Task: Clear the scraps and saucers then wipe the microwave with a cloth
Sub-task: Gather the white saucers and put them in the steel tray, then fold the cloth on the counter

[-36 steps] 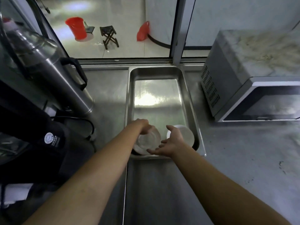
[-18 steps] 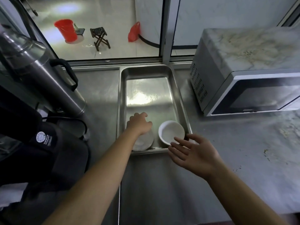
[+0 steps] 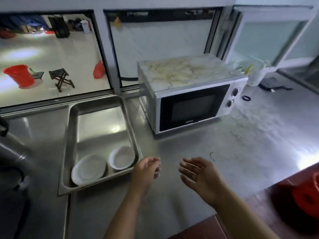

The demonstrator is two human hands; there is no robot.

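Lighting: dim and cool indoors; daylight enters through the window (image 3: 51, 54) far beyond the grips. Glare: bright patch on the table (image 3: 307, 163) right of them. Quality: motion blur overall; wide-angle bending at edges.

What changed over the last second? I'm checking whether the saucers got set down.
The left hand let go of the flat white saucer and drew back out of the steel tray; the right hand withdrew too. Both hover empty over the steel counter. The small white bowl stayed put.
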